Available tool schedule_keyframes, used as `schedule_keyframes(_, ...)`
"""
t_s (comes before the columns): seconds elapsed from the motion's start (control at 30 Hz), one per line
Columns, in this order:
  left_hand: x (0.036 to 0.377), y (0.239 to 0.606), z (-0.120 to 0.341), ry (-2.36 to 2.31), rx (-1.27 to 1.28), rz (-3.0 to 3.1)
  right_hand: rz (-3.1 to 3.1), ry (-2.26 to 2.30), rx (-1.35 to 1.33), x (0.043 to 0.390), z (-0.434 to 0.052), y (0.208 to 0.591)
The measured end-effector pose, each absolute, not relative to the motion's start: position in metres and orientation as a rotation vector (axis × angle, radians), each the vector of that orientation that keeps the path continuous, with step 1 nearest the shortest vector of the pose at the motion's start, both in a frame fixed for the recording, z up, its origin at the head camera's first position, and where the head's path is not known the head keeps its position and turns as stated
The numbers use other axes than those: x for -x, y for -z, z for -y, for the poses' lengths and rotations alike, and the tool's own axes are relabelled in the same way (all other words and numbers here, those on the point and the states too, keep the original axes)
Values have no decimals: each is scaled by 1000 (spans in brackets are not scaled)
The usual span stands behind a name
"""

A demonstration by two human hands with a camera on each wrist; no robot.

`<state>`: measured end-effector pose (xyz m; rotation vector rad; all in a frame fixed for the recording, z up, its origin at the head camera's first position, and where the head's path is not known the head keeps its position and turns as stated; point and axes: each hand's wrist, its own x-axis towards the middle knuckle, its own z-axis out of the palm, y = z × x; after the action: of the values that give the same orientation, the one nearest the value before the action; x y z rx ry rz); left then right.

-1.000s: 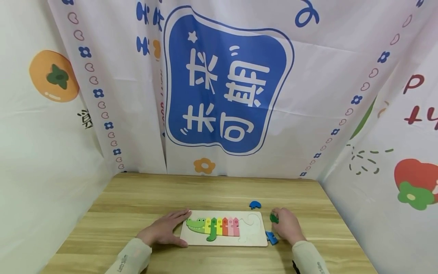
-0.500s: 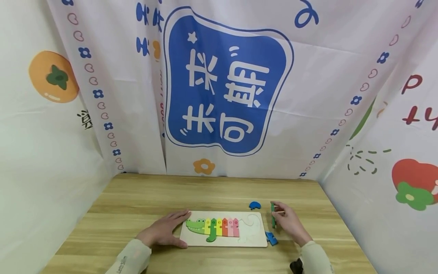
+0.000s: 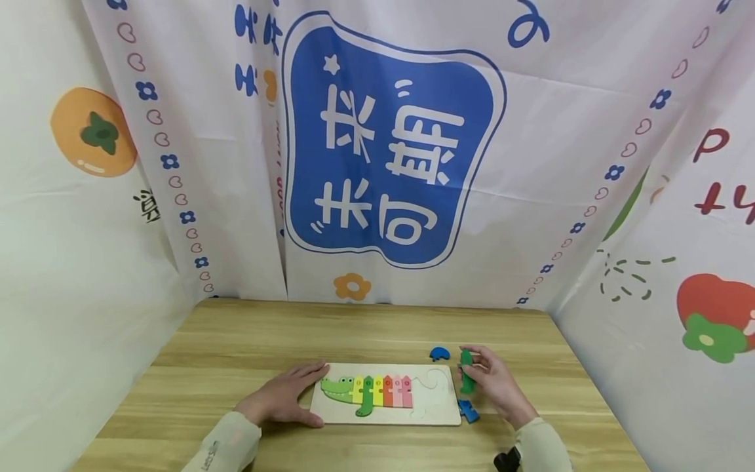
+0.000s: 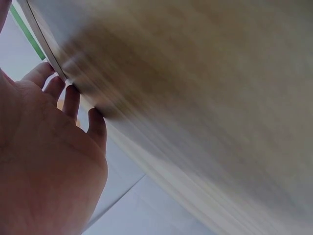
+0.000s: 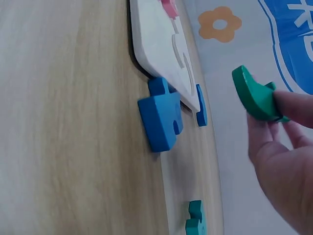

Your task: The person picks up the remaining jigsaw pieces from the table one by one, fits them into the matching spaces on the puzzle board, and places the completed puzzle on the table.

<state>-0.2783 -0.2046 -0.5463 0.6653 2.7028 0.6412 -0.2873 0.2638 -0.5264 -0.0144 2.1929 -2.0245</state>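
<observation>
A white wooden puzzle board (image 3: pixel 433 412) lies at the table's near middle, with a green crocodile head and yellow, green, orange and pink body pieces (image 3: pixel 368 391) set in it. Its tail recesses show bare. My left hand (image 3: pixel 282 397) rests flat on the table, fingers touching the board's left edge (image 4: pixel 58 73). My right hand (image 3: pixel 479 370) is raised just right of the board and pinches a green piece (image 3: pixel 466 371), seen edge-on (image 5: pixel 254 95) in the right wrist view.
A light blue piece (image 3: pixel 468 410) (image 5: pixel 160 120) lies against the board's near right corner. A dark blue piece (image 3: pixel 439 354) (image 5: pixel 201 105) sits beyond the far right corner. A teal piece (image 5: pixel 195 223) lies further right. Printed cloth walls (image 3: pixel 389 144) close in the wooden table (image 3: pixel 248 334).
My right hand has lifted the green piece off the table, turned it upright and carried it slightly left toward the board. The left hand has stayed put.
</observation>
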Motion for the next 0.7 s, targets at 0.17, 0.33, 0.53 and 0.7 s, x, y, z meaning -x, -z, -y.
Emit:
schedule_keyframes(0.17, 279, 547, 205, -640, -664, -2699, -2274, 1991, 37, 287, -260, 523)
schedule_keyframes(0.33, 278, 547, 205, -635, -656, -2698, -2307, 1929, 123, 285, -254, 520)
schedule_keyframes(0.53, 279, 546, 204, -634, -665, -2708, -2310, 1897, 151, 283, -246, 517)
schedule_keyframes(0.7, 279, 546, 204, -632, -666, -2708, -2350, 1842, 148, 280, -241, 515)
